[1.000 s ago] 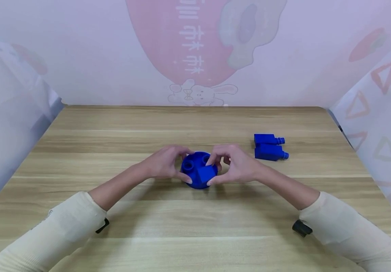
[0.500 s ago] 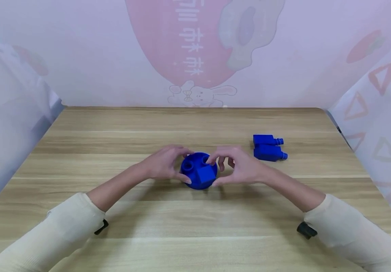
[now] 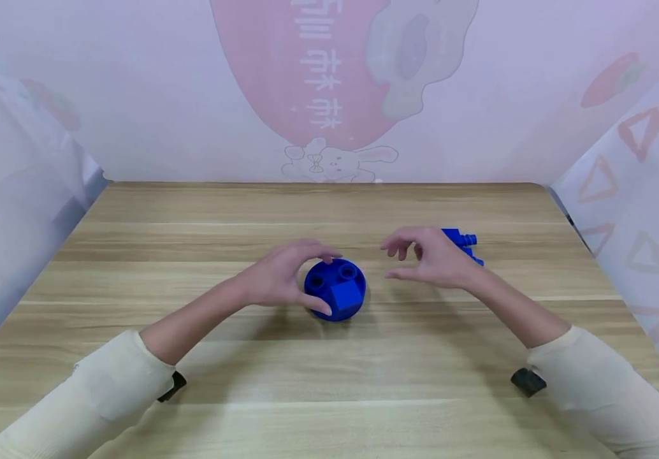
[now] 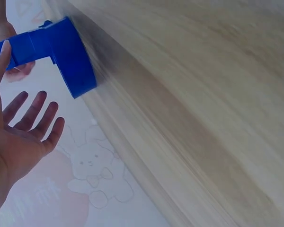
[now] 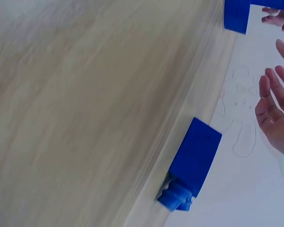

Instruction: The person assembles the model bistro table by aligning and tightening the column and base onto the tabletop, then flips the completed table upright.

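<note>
A round blue base with two visible ring sockets sits mid-table. One rectangular blue block stands upright on it, and the left wrist view shows that block rising from the disc. My left hand curves loosely about the base's left side; in its wrist view the fingers are spread apart, clear of the disc, and the thumb overlaps the block. Off to the right, my right hand holds nothing, with thumb and fingers apart. It partly hides two bottle-like blue blocks with ridged necks, the farther block and the nearer block.
The wood-grain table ends at a pale printed backdrop behind and cloth-like side panels. Dark devices sit under both sleeves, such as the right device.
My right hand has let go of the upright block and moved right, in front of the two bottle-like blocks. My left hand's fingers have lifted slightly over the base, which stays put.
</note>
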Tool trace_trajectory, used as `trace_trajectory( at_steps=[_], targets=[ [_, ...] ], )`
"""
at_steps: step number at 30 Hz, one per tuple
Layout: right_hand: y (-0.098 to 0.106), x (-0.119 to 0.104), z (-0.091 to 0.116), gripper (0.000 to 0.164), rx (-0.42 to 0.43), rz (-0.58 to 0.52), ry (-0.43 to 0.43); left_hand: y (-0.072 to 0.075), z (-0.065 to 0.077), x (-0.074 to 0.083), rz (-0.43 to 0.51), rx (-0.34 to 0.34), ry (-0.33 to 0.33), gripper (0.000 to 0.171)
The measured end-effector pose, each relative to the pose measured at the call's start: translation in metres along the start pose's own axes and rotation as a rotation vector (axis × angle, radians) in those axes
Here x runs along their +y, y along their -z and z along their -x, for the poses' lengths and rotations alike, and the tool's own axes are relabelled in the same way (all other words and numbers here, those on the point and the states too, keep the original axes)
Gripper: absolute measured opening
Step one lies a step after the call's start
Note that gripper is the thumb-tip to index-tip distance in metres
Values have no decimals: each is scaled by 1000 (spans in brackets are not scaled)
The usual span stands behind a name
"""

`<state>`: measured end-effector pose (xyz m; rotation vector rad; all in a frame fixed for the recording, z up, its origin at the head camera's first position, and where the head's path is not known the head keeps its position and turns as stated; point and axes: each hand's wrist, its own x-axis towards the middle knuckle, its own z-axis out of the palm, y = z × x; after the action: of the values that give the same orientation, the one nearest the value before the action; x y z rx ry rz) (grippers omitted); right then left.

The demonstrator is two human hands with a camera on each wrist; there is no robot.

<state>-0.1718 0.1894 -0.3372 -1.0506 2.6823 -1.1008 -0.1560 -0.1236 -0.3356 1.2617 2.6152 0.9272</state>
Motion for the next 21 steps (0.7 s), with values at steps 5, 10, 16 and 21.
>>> trace_trajectory(
  at_steps=[5,10,16,21],
  targets=[
    [8,10,4,34,11,74,-48,-5,-2,9,65,6,-39,76],
    [19,22,8,34,22,117,-87,-9,-3,17,90,15,-48,72],
    [33,34,14,33,24,166,-129,-12,-6,22,87,23,-66,56],
    [40,38,19,33,-2,241,-181,-13,-7,22,83,13,-77,45]
  ],
)
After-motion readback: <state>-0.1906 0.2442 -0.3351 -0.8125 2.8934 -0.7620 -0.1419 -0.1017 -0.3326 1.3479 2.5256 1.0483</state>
